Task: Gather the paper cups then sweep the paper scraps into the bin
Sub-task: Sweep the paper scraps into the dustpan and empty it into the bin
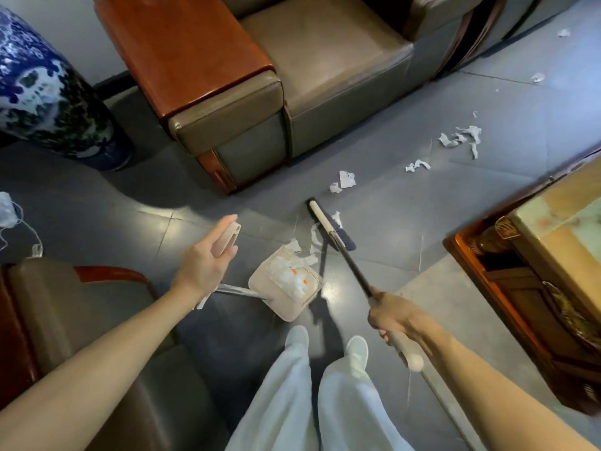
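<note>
Sweeping up: I am gripping the broom (331, 227) with my right hand (395, 315), fingers wrapped firmly round its handle, the head resting on the floor (406, 222) just beyond the dustpan (286, 297). My left hand (208, 255) is holding the dustpan's handle between thumb and nearly straight fingers. White scraps (292, 276) are lying in the dustpan and more are trailing over the floor near the sofa (325, 60).

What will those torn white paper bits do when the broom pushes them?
The paper scraps look thin and crumpled, so probably very light and floppy. On the smooth, shiny floor they should slide easily. Some may flutter aside or slip past the broom instead of reaching the dustpan.
</note>
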The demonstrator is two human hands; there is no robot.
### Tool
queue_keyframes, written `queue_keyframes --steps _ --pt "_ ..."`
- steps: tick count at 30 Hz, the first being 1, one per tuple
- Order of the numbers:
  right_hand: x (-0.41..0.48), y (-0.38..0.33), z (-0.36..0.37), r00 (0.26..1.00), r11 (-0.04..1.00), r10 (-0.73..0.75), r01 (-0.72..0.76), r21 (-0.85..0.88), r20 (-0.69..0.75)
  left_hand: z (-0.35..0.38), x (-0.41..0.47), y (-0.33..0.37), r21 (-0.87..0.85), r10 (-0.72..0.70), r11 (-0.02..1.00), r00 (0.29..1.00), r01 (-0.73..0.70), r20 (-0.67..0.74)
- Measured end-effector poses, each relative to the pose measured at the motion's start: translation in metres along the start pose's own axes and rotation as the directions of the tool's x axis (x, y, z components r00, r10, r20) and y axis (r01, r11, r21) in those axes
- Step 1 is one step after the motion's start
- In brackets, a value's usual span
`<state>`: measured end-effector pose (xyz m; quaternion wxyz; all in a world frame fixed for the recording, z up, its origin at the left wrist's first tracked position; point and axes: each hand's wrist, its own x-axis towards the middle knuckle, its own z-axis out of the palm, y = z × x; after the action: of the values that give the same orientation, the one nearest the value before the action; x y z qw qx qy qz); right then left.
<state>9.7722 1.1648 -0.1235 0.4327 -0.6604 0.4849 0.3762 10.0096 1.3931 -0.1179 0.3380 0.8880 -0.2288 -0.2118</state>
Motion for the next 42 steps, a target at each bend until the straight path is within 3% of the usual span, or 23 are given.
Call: queue_keyframes --steps 7,13,17,22,28,35,39,42 --pt "-0.031 -0.017 0.011 0.981 0.973 0.068 -0.106 0.203 0.184 0.014 0.040 0.028 -0.075 0.060 0.995 0.998 -0.060 -0.004" --pt "-0.059 -0.017 -0.022 0.974 0.963 0.024 -0.082 0.256 0.225 0.011 0.060 0.037 -0.072 0.088 0.994 0.990 -0.080 0.111" --pt "-0.076 -0.015 -0.059 0.969 0.944 -0.021 -0.062 0.324 0.246 0.018 0.080 0.051 -0.070 0.125 0.990 0.989 -0.119 0.074" --pt "-0.078 -0.018 -0.103 0.989 0.947 -0.136 0.110 0.301 0.066 0.033 0.109 0.070 -0.093 0.099 0.991 0.993 -0.093 0.062" --pt "-0.022 -0.032 -0.175 0.999 0.873 -0.042 0.041 0.486 -0.008 0.053 0.161 0.097 -0.087 0.075 0.994 0.996 -0.070 0.052" --pt "0.076 -0.058 -0.238 0.996 0.920 0.008 0.027 0.390 -0.086 0.074 0.223 0.133 -0.051 0.057 0.997 0.996 -0.054 0.063" --pt "0.114 -0.069 -0.248 0.994 0.885 0.104 -0.107 0.452 0.033 0.082 0.242 0.146 -0.039 0.077 0.996 0.997 -0.077 -0.005" --pt "0.129 -0.084 -0.258 0.994 0.853 0.094 -0.113 0.509 0.063 0.088 0.256 0.157 -0.083 0.027 0.996 0.997 -0.033 -0.075"
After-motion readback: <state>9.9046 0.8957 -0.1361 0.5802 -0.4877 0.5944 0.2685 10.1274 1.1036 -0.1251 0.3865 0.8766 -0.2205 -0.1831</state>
